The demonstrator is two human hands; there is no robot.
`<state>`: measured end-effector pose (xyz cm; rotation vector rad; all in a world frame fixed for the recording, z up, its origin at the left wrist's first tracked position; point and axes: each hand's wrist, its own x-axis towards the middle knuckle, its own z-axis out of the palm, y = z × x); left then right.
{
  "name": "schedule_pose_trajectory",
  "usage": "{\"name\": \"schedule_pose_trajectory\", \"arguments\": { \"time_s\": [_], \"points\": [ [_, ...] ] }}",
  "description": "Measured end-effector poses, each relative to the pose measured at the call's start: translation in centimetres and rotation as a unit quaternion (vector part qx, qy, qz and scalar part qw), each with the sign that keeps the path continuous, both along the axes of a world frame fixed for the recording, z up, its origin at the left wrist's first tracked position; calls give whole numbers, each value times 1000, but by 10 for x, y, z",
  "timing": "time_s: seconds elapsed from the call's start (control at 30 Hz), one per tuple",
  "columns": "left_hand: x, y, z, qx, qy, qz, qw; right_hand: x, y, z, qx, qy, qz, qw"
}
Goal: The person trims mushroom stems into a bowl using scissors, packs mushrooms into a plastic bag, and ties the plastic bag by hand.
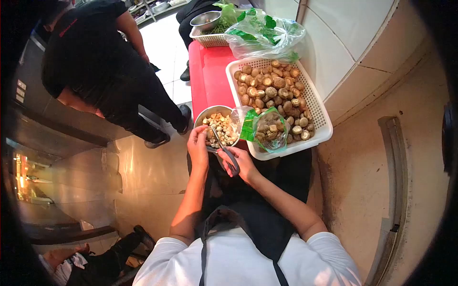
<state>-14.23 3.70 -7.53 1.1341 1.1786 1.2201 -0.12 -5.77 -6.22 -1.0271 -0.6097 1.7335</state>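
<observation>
My right hand [240,164] grips a pair of scissors [231,161] by the dark handles, blades pointing up over a steel bowl [197,119]. Pieces of cut mushroom [222,125], pale and brown, lie in the bowl. At its left rim my left hand [198,145] is closed in a pinch, close to the blades; what sits between the fingertips is too small to make out. Right of the bowl, a clear and green plastic bag [273,127] lies over the near corner of a white basket [320,107] of whole brown mushrooms [271,90].
The bowl and basket are on a red table [206,71]. Behind them are a bag of green leaves [267,34] and another basket [210,40] with greens and a metal bowl [205,21]. A tiled wall stands right. A person in black [95,62] stands left; others are partly visible.
</observation>
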Motion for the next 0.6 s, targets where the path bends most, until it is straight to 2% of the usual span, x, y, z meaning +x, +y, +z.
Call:
{"name": "schedule_pose_trajectory", "arguments": {
  "time_s": [0.1,0.2,0.37,0.43,0.47,0.53,0.6],
  "points": [
    [-3,0,0,6,-4,19,1000,-4,-1,-10,-23,0,-58,998],
    [3,5,8,9,3,37,999,-2,-4,-6,-17,-10,-54,998],
    [49,17,80,82,25,-34,996,-6,-11,-11,14,16,-54,998],
    [87,19,121,130,-56,-88,986,-6,-14,-13,32,-1,-38,999],
    [103,22,133,216,9,-57,975,-6,-16,-10,33,-31,-37,998],
    [126,24,151,379,135,5,915,-7,-20,-9,33,-44,-37,998],
    [124,14,168,412,188,-74,888,-5,-22,-18,50,-47,-45,997]
  ]
}}
